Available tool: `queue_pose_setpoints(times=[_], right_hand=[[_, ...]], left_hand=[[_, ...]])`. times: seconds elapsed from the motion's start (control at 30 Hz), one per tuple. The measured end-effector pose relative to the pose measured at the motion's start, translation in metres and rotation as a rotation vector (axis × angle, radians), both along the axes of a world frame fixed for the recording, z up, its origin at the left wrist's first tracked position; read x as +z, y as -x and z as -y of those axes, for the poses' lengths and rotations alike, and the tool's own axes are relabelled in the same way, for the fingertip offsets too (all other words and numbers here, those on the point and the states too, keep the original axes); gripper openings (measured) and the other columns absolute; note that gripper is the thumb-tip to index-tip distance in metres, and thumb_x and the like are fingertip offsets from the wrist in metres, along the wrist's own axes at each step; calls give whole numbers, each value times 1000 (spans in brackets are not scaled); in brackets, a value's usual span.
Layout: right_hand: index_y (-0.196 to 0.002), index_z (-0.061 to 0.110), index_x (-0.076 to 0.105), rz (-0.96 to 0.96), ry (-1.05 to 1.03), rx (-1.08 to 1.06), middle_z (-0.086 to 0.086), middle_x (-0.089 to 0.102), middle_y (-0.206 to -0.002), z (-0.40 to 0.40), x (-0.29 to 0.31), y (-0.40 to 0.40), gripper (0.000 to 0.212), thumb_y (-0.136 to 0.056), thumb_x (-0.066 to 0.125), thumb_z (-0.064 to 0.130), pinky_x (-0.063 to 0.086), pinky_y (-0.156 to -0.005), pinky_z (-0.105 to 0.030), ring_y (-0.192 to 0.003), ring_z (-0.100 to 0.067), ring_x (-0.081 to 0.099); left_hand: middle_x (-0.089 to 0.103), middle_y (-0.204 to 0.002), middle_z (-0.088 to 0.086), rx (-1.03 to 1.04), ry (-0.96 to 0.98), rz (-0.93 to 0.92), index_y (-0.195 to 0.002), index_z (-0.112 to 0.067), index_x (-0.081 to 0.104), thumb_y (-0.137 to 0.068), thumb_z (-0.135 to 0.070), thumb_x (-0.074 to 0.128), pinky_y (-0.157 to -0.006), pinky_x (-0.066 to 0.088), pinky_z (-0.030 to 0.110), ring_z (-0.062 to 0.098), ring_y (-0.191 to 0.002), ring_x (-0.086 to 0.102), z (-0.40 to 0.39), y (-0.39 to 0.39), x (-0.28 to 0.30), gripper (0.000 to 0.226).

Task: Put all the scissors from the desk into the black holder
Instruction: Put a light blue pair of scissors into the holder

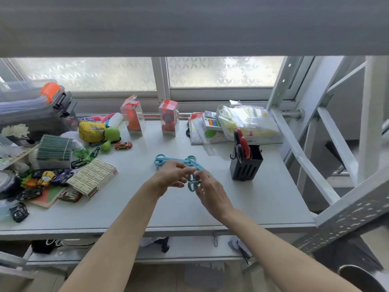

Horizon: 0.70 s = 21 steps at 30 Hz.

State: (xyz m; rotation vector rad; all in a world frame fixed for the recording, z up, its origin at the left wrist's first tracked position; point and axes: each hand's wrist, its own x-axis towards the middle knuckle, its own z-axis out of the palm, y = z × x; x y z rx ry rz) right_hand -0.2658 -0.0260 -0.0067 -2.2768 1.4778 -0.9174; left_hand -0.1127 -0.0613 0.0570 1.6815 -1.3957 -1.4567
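Blue scissors (pixel 192 185) sit between both of my hands above the desk's middle; my left hand (pixel 173 175) and my right hand (pixel 207 186) both pinch them near the handles. More blue scissors (pixel 174 160) lie flat on the grey desk (pixel 147 211) just behind my hands. The black holder (pixel 245 165) stands upright to the right, with red-handled scissors (pixel 242 147) sticking out of it, handles up.
Toy cars, a box of small cartons (pixel 92 178) and a card stack (pixel 55 150) crowd the desk's left side. Two clear boxes with red contents (pixel 168 118) stand at the back. A plastic bin of packets (pixel 248 121) sits behind the holder. White metal shelf struts rise on the right.
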Motion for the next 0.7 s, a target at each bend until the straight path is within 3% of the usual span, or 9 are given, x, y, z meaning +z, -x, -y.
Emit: queue_pose_setpoints(times=[0.07,0.13,0.2,0.27,0.37,0.43,0.53,0.7], right_hand=[[-107,10,52,166,29,-83,0,59,-89,-14,6,15,20,-89,56,3,39,-62,-15,-67,-18,53],[-107,13,52,338,53,-189,-1,61,-84,-27,13,33,15,-94,51,6,41,-58,-18,-65,-17,54],[-102,11,53,489,92,-288,-3,61,-79,-39,26,54,8,-95,50,11,42,-58,-12,-65,-13,55],[-96,11,51,576,179,-364,-2,58,-74,-44,42,74,14,-93,49,24,41,-58,-7,-64,-12,54],[-96,13,51,641,263,-463,-9,63,-80,-33,65,101,19,-95,45,31,51,-65,-22,-71,-20,62],[-97,21,50,642,273,-496,-11,62,-83,-15,79,113,12,-98,45,33,55,-68,-36,-73,-27,63],[-94,31,50,536,231,-488,-10,58,-91,14,94,122,15,-98,43,43,53,-73,-39,-80,-28,60],[-85,1,60,270,79,-502,-9,48,-85,44,94,121,32,-100,49,27,42,-70,-33,-74,-22,49]], left_hand=[[65,-80,5,-6,43,-28,-106,-1,69,-93,-32,64,-62,51,21,12,-68,58,2,14,5,35],[67,-84,6,-23,74,-24,-112,-2,67,-94,-30,62,-60,52,20,12,-68,59,3,29,7,34],[68,-94,10,-66,86,-10,-117,-4,63,-96,-26,61,-62,53,22,12,-70,60,3,47,5,30],[65,-108,12,-112,98,-18,-125,-9,59,-95,-23,61,-69,55,26,14,-77,63,3,64,0,33],[55,-129,9,-146,144,-42,-143,-17,46,-92,-19,65,-74,57,29,22,-94,66,8,89,-7,55],[46,-140,8,-153,180,-22,-149,-23,38,-89,-16,68,-68,55,25,26,-106,64,16,104,-13,68],[42,-146,7,-176,237,19,-149,-27,36,-84,-14,72,-63,58,25,30,-118,59,26,123,-19,75],[50,-141,10,-168,256,-2,-138,-19,45,-80,-7,73,-59,55,26,35,-122,56,36,137,-19,65]])
